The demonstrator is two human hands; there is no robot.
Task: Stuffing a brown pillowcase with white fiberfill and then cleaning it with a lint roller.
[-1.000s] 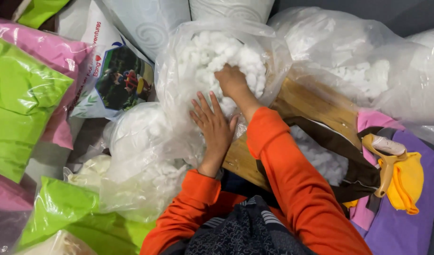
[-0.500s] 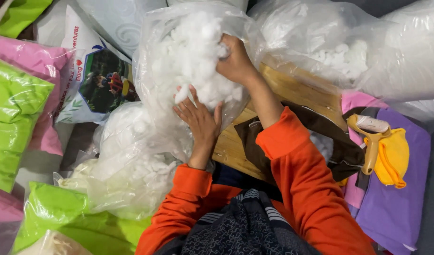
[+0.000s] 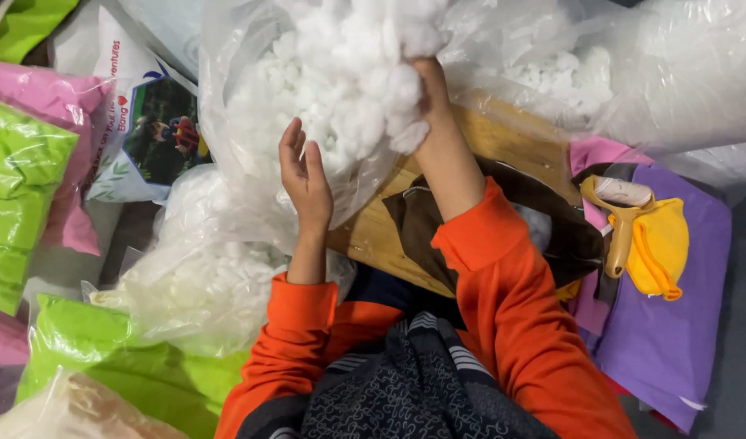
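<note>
A clear plastic bag (image 3: 235,106) full of white fluffy stuffing (image 3: 340,89) stands in front of me. My right hand (image 3: 428,85) is raised and closed on a clump of the stuffing, lifting it out of the bag. My left hand (image 3: 305,180) rests with fingers spread against the outside of the bag's plastic, just below the clump. Both arms wear orange sleeves. A brown fabric piece (image 3: 511,219) lies on a wooden board (image 3: 503,138) under my right forearm.
Green (image 3: 23,187) and pink (image 3: 48,106) packed bags lie at the left, with a printed white bag (image 3: 145,122) beside them. A second bag of stuffing (image 3: 202,268) sits low left. Purple fabric (image 3: 674,325) and a yellow tape dispenser (image 3: 645,240) lie at the right.
My right hand has risen higher with a clump of stuffing. My left hand has slid up the bag's side, and the view has come closer.
</note>
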